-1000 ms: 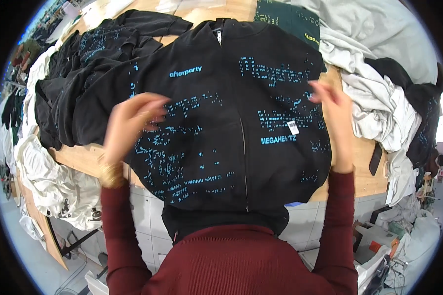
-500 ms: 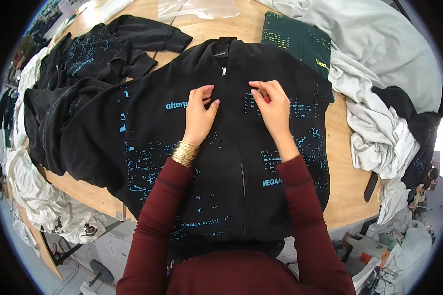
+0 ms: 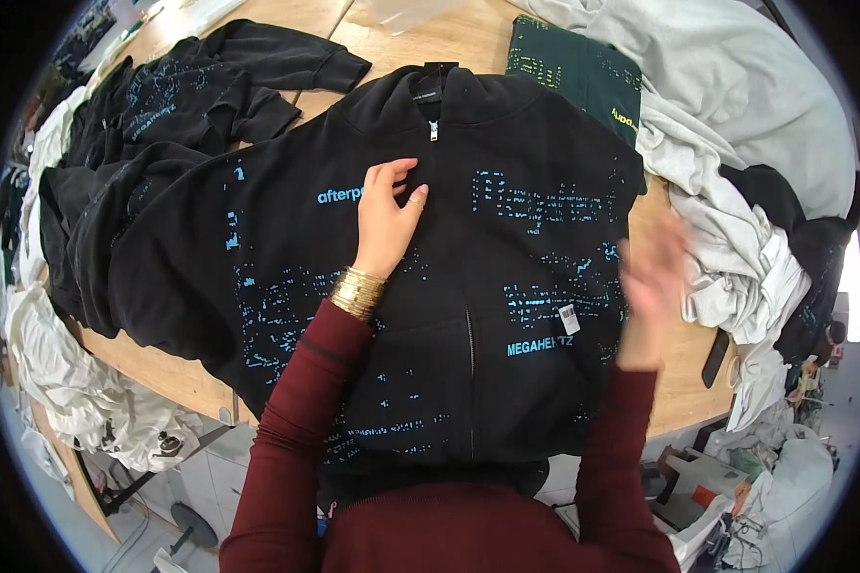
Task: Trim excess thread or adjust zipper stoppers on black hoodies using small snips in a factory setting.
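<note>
Jacket (image 3: 430, 277) runs away from the person, with the left hand (image 3: 389, 215) nearest its middle

The black jacket lies spread on the wooden table (image 3: 683, 387), right under and in front of both hands. Its long way goes from the near edge of the table toward the far edge. The hood (image 3: 492, 95) is at the far end, and the bottom reaches past the near edge, close to the person.

The left hand is nearer the middle line. It is over the chest, just to the left of that line and below the zip pull (image 3: 434, 131). Its fingers are softly bent and the thumb stands apart, with nothing seen in the gap. I cannot tell if it touches the cloth.

The right hand (image 3: 655, 277) is well apart from the left, out by the jacket's right side, toward the table's right edge. It is blurry, so I cannot tell if it is open, closed or holding something.

A small white tag (image 3: 569, 319) sits on the jacket between the zip line and the right hand. Past that hand, a pale cloth pile (image 3: 736, 267) lies along the table's right side.
</note>
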A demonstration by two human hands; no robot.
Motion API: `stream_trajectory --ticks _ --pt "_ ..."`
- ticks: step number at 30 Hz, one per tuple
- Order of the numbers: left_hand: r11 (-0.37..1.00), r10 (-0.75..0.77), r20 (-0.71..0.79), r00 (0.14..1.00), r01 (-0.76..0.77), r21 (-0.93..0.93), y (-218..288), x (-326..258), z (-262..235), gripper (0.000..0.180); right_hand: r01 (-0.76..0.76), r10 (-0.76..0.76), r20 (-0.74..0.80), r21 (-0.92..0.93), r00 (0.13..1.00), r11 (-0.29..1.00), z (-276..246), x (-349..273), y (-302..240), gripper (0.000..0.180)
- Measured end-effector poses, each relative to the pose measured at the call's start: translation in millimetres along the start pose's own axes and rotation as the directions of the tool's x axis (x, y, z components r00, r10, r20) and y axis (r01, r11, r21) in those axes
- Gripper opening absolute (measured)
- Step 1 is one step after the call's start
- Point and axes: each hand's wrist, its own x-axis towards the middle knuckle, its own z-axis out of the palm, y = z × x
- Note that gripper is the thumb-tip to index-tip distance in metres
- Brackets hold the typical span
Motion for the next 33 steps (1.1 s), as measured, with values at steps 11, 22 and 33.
stream_trajectory --ticks 11,22,33 --pt "0.860 -0.004 0.118 0.993 -0.057 0.507 10 9 5 0.047 0.313 0.177 0.391 -0.882 0.903 0.352 10 -32 81 0.016" --pt "0.948 -0.104 0.209 0.972 0.033 0.316 6 9 -4 0.029 0.720 0.022 0.774 -0.577 0.632 -0.385 -4 14 184 0.012" --pt "0.988 -0.093 0.210 0.973 0.064 0.141 9 6 -9 0.030 0.619 0.073 0.619 -0.757 0.782 -0.208 24 25 178 0.012"
